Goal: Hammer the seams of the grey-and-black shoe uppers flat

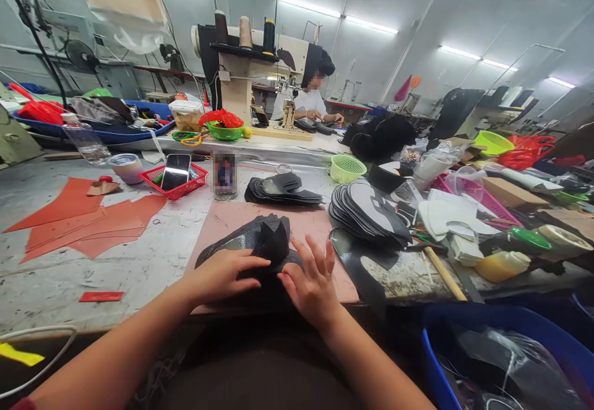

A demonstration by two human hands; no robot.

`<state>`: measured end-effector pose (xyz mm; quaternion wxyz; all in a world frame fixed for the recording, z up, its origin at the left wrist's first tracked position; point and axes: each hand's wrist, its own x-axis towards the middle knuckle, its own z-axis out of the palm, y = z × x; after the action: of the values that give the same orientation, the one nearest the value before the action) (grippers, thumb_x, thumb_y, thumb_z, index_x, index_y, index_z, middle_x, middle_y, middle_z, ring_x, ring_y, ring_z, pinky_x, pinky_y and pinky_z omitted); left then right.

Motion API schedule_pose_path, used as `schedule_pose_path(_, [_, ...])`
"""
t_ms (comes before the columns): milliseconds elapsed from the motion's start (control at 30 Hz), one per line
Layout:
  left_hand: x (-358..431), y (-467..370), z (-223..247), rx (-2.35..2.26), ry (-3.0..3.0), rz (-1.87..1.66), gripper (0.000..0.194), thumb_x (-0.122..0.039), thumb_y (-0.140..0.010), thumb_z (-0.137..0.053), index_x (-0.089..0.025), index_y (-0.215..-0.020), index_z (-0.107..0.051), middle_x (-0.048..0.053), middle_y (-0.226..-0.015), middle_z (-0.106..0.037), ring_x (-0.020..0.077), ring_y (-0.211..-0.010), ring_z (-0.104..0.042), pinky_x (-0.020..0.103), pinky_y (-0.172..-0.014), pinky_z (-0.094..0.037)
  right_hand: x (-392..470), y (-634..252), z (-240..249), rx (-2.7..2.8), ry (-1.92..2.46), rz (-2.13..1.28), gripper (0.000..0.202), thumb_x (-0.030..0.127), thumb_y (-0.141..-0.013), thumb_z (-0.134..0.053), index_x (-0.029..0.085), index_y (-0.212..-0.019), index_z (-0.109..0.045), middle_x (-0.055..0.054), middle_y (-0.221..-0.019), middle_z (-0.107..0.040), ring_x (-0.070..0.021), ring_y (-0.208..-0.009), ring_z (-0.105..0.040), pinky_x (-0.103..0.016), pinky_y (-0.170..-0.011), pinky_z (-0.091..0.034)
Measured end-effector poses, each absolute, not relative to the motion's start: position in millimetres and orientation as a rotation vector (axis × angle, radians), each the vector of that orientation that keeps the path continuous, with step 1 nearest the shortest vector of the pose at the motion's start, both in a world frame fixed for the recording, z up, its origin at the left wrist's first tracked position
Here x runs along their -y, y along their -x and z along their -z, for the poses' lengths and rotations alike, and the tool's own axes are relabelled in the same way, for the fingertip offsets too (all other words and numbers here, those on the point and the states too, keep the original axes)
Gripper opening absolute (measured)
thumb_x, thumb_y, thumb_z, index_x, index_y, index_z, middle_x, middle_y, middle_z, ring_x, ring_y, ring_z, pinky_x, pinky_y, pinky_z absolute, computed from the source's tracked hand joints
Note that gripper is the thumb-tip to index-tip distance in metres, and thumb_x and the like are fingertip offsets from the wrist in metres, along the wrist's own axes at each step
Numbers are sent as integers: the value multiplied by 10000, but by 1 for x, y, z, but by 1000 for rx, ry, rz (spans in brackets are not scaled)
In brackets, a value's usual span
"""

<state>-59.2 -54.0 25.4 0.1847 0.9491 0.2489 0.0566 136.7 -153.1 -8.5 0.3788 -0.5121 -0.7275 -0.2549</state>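
Note:
A stack of black shoe-upper pieces [232, 237] lies on a pinkish board, with one piece's dark flap [273, 240] folded up at its right end. My left hand [223, 277] rests on the near side of this stack, fingers stretched to the right and thumb apart below. At the right end, my right hand [312, 283] has its thumb and forefinger closed at the edge of a black piece [293, 260]; its other fingers are raised and spread. Part of the piece under both hands is hidden.
Behind lies another black stack [283, 188]; to the right is a stack of rounded pieces [366, 212]. Orange sheets [93, 221] and a red basket [174, 178] are left. A hammer handle [445, 274] and blue tub [431, 342] are right. Beyond a sewing machine [232, 82], a person works.

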Motion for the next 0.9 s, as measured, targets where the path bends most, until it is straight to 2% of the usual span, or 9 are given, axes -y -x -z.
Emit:
schedule_pose_path(100, [49,59,-23,-712,-2577,-227,357,-279,-866,-465,-233,-1208,-556,43,-1052,-657,187,-949,-610,272,-833,-456,157,-134,12,1875,1220,674,80,151,-808,-606,227,-828,-589,-74,-1179,-596,-233,-1161,-466,-458,-1035,-274])
schedule_pose_path(200, [45,59,-20,-711,-2489,-288,407,-299,-857,-459,-224,-1254,-506,39,-1229,-595,192,-1090,-560,300,-946,-414,157,-135,18,2091,1194,391,154,297,-766,-683,214,-873,-609,-72,-1081,-640,-220,-978,-560,-370,-857,-442])
schedule_pose_path(267, [43,59,-20,-706,-2465,-276,400,-315,-843,-473,-219,-1228,-528,38,-1221,-604,194,-1082,-568,305,-943,-422,154,-137,21,2206,1247,196,277,381,-703,-737,198,-878,-625,-69,-1005,-662,-219,-878,-583,-348,-752,-478])
schedule_pose_path(400, [45,58,-24,-706,-2451,-243,364,-301,-843,-457,-209,-1178,-562,32,-1184,-626,185,-1058,-580,290,-928,-430,151,-140,22,2261,1338,11,240,335,-698,-747,196,-866,-647,-42,-937,-674,-195,-822,-587,-314,-703,-473])
schedule_pose_path(533, [49,57,-29,-723,-2455,-280,461,-247,-857,-423,-236,-1317,-433,19,-1250,-575,174,-1098,-551,270,-940,-408,147,-141,18,2250,1317,4,82,180,-777,-630,199,-855,-648,-16,-833,-681,-165,-744,-586,-287,-654,-442])
schedule_pose_path(633, [52,57,-29,-716,-2561,-212,365,-279,-878,-418,-280,-1219,-547,16,-1028,-649,181,-935,-606,270,-837,-448,142,-141,14,2168,1286,94,100,137,-817,-550,195,-818,-632,-13,-771,-677,-154,-715,-586,-291,-665,-421])
schedule_pose_path(733, [53,58,-27,-740,-2651,-132,338,-400,-795,-577,-283,-1109,-624,14,-866,-630,190,-803,-611,266,-737,-461,142,-137,11,2018,1284,297,109,149,-839,-530,192,-775,-608,-25,-766,-667,-159,-729,-578,-309,-705,-403])
schedule_pose_path(800, [53,58,-25,-765,-2639,-153,345,-372,-787,-585,-269,-1115,-615,19,-893,-632,189,-817,-613,265,-735,-465,145,-133,9,1923,1264,498,124,134,-849,-512,199,-797,-605,-45,-838,-667,-175,-801,-572,-329,-761,-388])
schedule_pose_path(900, [51,58,-22,-780,-2539,-265,355,-249,-842,-455,-234,-1181,-563,36,-1079,-641,190,-981,-595,289,-869,-449,152,-128,9,1969,1155,606,139,118,-848,-514,212,-884,-610,-46,-916,-664,-181,-865,-558,-341,-815,-379])
